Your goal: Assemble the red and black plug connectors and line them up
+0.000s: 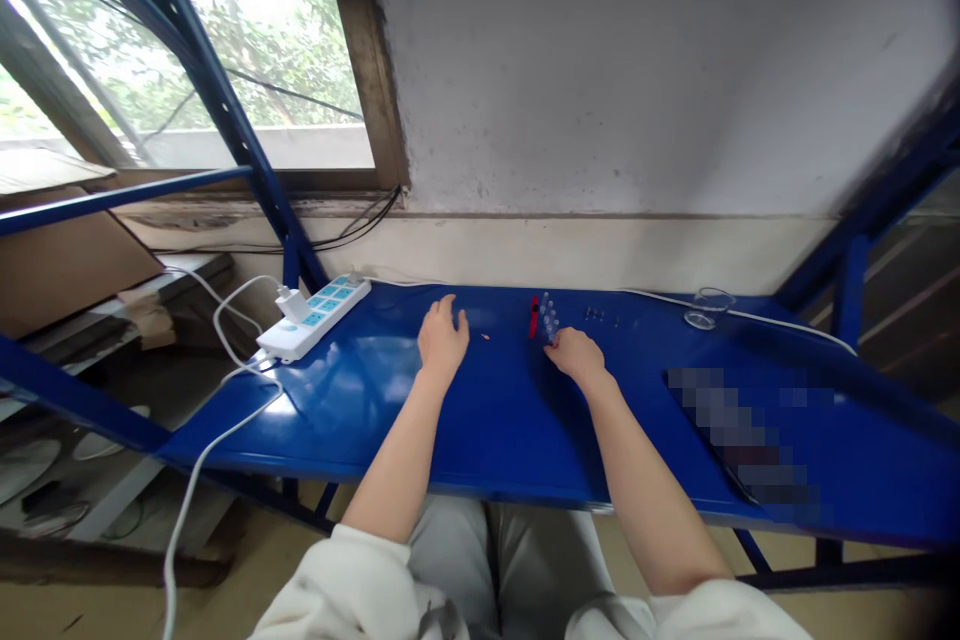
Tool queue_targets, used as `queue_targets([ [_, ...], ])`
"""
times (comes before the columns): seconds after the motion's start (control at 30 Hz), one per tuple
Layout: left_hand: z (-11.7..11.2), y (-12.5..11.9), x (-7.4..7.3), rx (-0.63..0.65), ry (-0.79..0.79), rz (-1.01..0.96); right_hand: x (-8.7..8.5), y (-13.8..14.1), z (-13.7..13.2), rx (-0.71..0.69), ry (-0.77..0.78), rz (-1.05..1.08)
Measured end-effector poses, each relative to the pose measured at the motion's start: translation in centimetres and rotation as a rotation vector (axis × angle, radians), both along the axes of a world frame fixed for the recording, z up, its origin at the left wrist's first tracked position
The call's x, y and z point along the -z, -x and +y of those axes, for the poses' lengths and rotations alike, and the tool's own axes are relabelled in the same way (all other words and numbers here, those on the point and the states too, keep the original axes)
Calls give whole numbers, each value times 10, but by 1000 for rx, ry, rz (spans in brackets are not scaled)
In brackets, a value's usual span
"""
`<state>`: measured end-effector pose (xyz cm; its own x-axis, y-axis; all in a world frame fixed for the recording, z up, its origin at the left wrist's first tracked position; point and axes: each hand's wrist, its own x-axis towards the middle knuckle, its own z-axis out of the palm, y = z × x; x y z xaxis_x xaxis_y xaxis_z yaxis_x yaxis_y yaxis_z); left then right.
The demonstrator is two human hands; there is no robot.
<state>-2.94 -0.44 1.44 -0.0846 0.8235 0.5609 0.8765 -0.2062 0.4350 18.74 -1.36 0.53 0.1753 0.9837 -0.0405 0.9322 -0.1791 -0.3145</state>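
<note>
My left hand (444,332) hovers over or rests on the blue table (495,420), its fingers apart and holding nothing visible. To its right lies a tiny copper-coloured piece (485,337). My right hand (576,352) is closed in a pinch at the near end of a row of small clear plastic pieces (548,310). What sits between its fingertips is too small to make out. Just left of that row is a line of small red pieces (534,318). Beyond my right hand, several tiny dark pieces (592,314) are set out on the tabletop.
A white power strip (319,318) with a plugged-in adapter (292,304) lies at the left, its cable (187,500) hanging over the front edge. A clear round container (701,318) stands at the back right. A blurred dark flat object (727,435) lies at the right. Blue posts (849,290) frame the table.
</note>
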Motion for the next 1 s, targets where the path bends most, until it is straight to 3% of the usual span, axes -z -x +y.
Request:
queue_targets([
  [0.17, 8, 20, -2, -149, 159, -17, -1, 8, -4, -166, -23, 39],
  [0.37, 11, 19, 4, -173, 243, 49, -2, 19, -7, -362, -120, 86],
  [0.7, 20, 21, 15, -118, 238, 83, -3, 32, -11, -465, -205, 149],
  [0.9, 29, 25, 21, -22, 147, -171, -2, 36, -13, -488, -288, 198],
  [1.0, 29, 17, 19, 154, 162, -466, -3, 40, -16, -461, -326, 264],
])
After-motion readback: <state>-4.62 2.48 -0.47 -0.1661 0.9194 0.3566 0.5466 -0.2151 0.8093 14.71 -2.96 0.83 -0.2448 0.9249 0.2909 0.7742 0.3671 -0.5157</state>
